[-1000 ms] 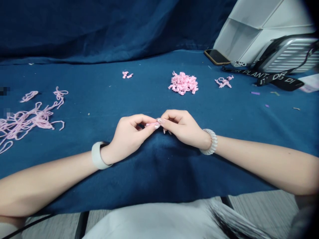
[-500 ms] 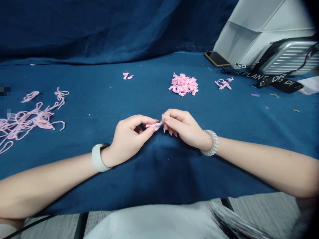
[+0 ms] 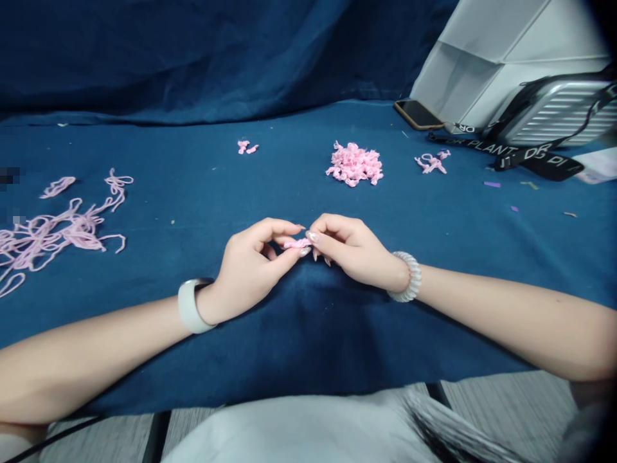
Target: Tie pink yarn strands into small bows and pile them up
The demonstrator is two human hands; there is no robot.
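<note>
Right, the action's dead centre on the blue cloth [image 3: 308,347], with two hands and just one short pink yarn piece [image 3: 297,244] held between them! The left hand [image 3: 245,270] is curled nearly closed, thumb and fingertips pinching one end of the piece. The right hand [image 3: 354,251] comes in from the other side, just as tightly curled, gripping the other end. The two hands are almost touching, knuckles up, over the cloth. There's one white wristband [image 3: 193,306] on the left wrist and one coiled bracelet [image 3: 406,276] on the right.

Straight ahead sits one big heap of small pink yarn knots [image 3: 354,164], too many to count from here! To its left lie two little pink pieces [image 3: 247,147], and to its right one small tangled cluster [image 3: 431,163]. Over on the left, there's one short pink hank [image 3: 58,187] and, just beside it, one sprawling tangle of long pink strands [image 3: 58,238].

Up in the far right corner, we've got one phone [image 3: 418,114], one ribbed silver case [image 3: 554,112], one black lettered strap [image 3: 540,159] and one folded white panel [image 3: 501,58]. Two purple scraps [image 3: 492,184] lie on the cloth just below that strap.
</note>
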